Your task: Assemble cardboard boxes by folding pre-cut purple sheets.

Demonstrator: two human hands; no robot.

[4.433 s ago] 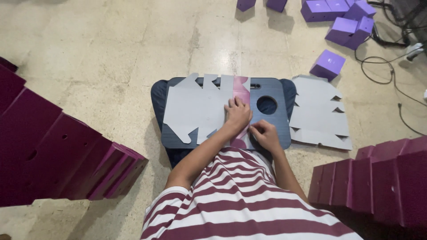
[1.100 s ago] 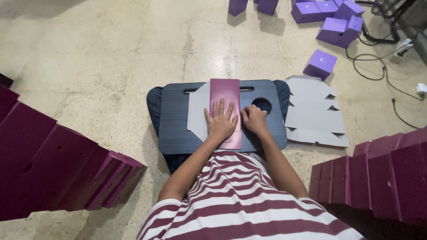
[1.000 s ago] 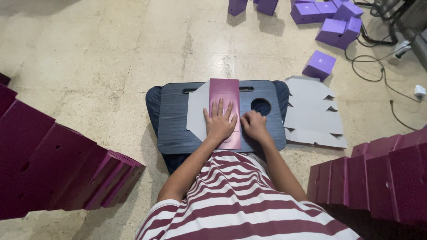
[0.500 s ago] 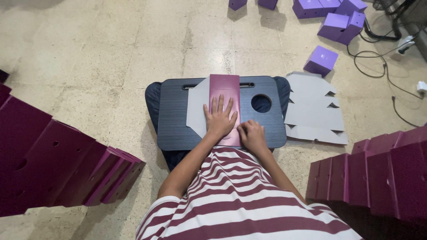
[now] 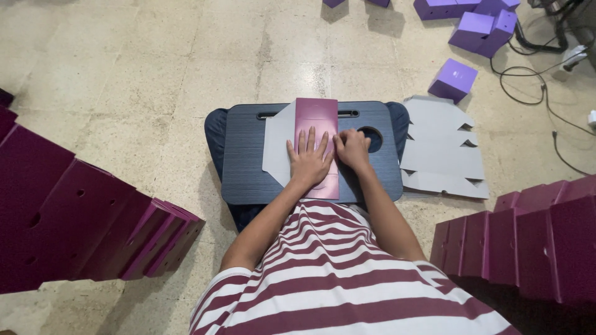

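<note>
I see the left hand (image 5: 308,162) spread flat, pinning the folded maroon panel of the box blank (image 5: 316,133) to the lap bench (image 5: 245,155), seemingly to set the crease. The right hand (image 5: 354,149), fingers curled, presses along the panel's right edge.

Rows of folded maroon cartons (image 5: 81,217) are stacked at left and right (image 5: 534,242). Purple boxes (image 5: 455,79) and black cables (image 5: 534,68) are scattered on the tiled floor (image 5: 155,74).
</note>
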